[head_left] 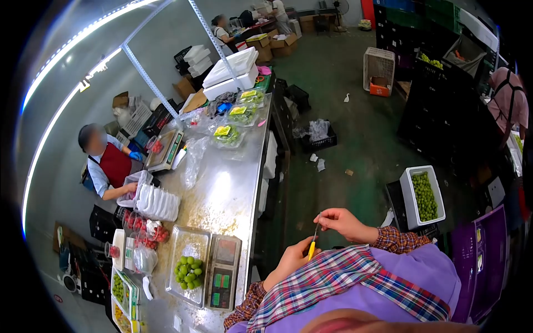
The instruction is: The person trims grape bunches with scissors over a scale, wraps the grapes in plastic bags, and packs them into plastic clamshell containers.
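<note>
My left hand (293,261) is closed around the yellow handle of a small tool (312,250), held in front of my plaid apron. The tool's thin metal end points up, and the fingers of my right hand (340,220) pinch near its tip. To the left of my hands, on the metal table (225,188), a clear plastic tray holds green grapes (189,272). A scale (224,272) with green displays lies between that tray and the table's edge.
Across the table a co-worker in a red apron (115,166) stands by another scale (164,151). Packed grapes (227,135) and a white foam box (230,83) are farther along. A foam box of grapes (424,195) stands at the right, beside a purple crate (480,266).
</note>
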`<state>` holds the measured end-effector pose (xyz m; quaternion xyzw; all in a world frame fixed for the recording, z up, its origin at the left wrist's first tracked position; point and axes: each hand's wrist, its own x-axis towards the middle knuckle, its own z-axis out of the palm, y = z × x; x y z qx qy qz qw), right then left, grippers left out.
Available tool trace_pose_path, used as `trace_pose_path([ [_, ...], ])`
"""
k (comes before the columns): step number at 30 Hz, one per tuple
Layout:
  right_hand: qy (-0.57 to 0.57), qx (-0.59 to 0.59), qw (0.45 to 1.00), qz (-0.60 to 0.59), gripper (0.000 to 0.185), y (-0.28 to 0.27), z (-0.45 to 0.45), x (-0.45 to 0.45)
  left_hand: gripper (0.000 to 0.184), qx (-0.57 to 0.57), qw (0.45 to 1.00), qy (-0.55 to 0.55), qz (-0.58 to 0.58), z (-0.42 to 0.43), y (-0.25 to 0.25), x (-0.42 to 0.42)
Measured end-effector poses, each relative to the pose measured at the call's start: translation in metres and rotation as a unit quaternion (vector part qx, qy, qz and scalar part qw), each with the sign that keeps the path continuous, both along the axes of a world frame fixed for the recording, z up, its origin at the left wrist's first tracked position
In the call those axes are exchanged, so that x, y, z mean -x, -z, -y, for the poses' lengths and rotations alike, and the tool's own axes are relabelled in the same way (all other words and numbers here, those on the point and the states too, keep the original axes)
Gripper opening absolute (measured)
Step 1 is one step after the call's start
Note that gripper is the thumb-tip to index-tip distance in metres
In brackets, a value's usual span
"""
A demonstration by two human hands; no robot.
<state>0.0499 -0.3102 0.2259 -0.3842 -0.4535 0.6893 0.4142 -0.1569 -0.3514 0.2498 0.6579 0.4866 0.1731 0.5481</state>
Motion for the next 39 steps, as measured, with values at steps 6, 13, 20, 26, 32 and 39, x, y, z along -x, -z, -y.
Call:
trace_pose_path([
  [6, 0.052, 0.056, 0.996, -0.044, 0.021, 0.02, -0.01, -0.042, 0.044, -0.027, 0.999, 0.031, -0.03, -0.025, 0.008, -0.039],
  [13, 0.016, 0.047, 0.995, -0.085, 0.017, 0.036, -0.029, -0.037, 0.045, -0.112, 0.992, -0.039, -0.031, -0.013, 0.029, -0.037],
  [20, -0.125, 0.048, 0.987, -0.091, 0.013, 0.028, -0.039, 0.032, 0.04, -0.168, 0.962, -0.213, -0.016, 0.041, 0.025, -0.001],
  [26, -0.277, 0.064, 0.955, -0.083, 0.013, 0.031, -0.018, 0.111, 0.037, -0.125, 0.917, -0.379, -0.031, 0.115, 0.016, 0.029],
  [32, -0.388, 0.07, 0.914, -0.093, 0.015, 0.034, -0.058, 0.139, 0.043, -0.107, 0.877, -0.464, -0.07, 0.095, 0.018, 0.014],
  [39, -0.456, 0.122, 0.877, -0.089, 0.021, 0.027, -0.054, 0.167, 0.043, -0.092, 0.848, -0.518, -0.055, 0.1, 0.015, 0.019],
])
